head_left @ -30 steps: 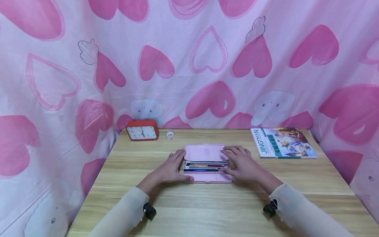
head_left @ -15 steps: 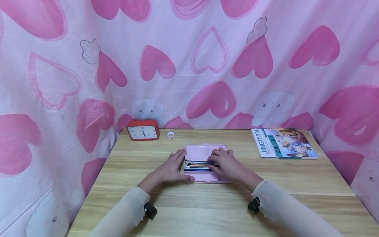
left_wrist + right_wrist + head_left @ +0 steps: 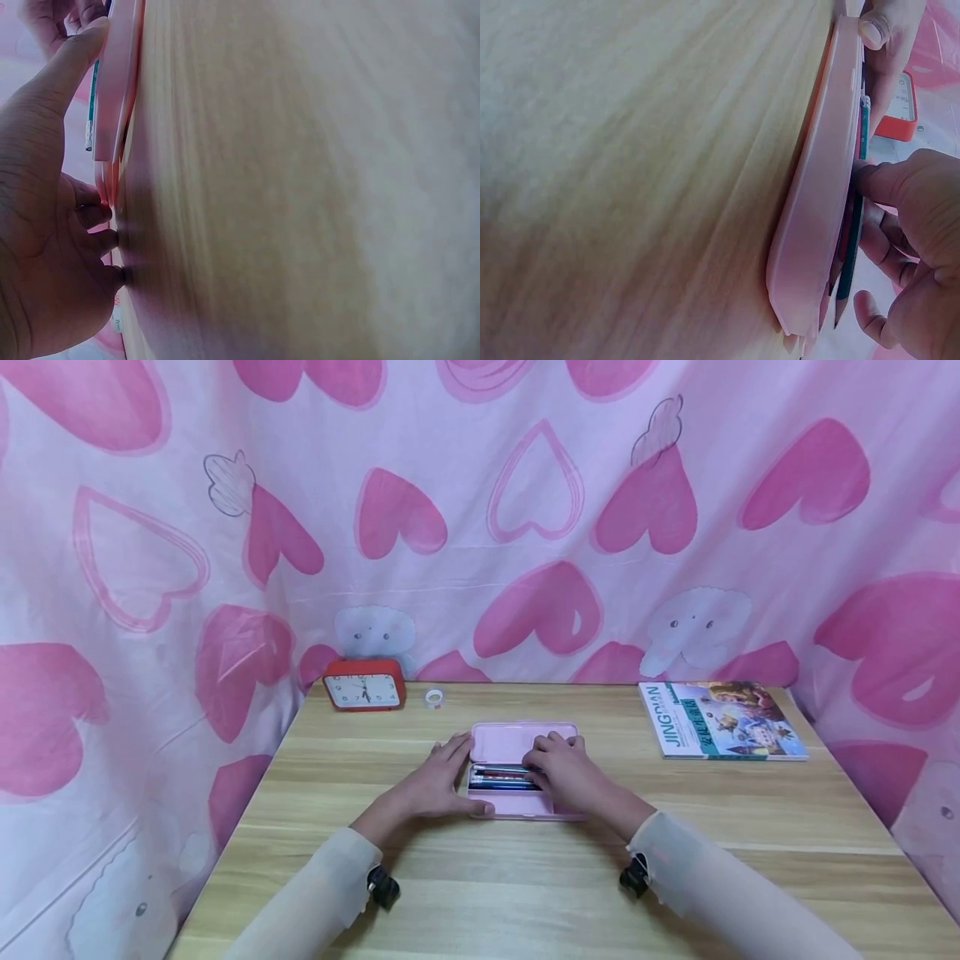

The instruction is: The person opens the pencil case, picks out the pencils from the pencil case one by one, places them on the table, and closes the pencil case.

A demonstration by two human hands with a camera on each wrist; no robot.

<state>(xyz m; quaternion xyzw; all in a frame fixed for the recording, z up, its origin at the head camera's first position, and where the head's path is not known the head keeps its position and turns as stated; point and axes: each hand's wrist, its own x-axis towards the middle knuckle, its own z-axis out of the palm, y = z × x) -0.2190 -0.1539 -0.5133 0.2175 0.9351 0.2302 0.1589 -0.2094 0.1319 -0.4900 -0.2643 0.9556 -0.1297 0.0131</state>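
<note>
An opened pink pencil case [image 3: 512, 804] lies on the table with its lid [image 3: 498, 743] folded back, and several pencils [image 3: 498, 782] are in its long middle section. My left hand [image 3: 431, 783] spans the left end of the case. Its thumb [image 3: 71, 64] lies straight along the near rim in the left wrist view, while its fingers touch down by the lid side. Over the right part of the case, my right hand [image 3: 566, 770] pinches a dark green pencil [image 3: 847, 277] between thumb and fingers. That pencil sits slightly above the case rim.
A red clock [image 3: 364, 686] and a small tape roll [image 3: 433, 697] stand at the back left of the wooden table [image 3: 517, 893]. A book [image 3: 723, 721] lies at the back right. Behind hangs a pink heart-patterned curtain [image 3: 457, 585].
My right hand has moved left from the case's right end onto the pencils, and its spread fingers have closed on one. The left hand stays where it was.
</note>
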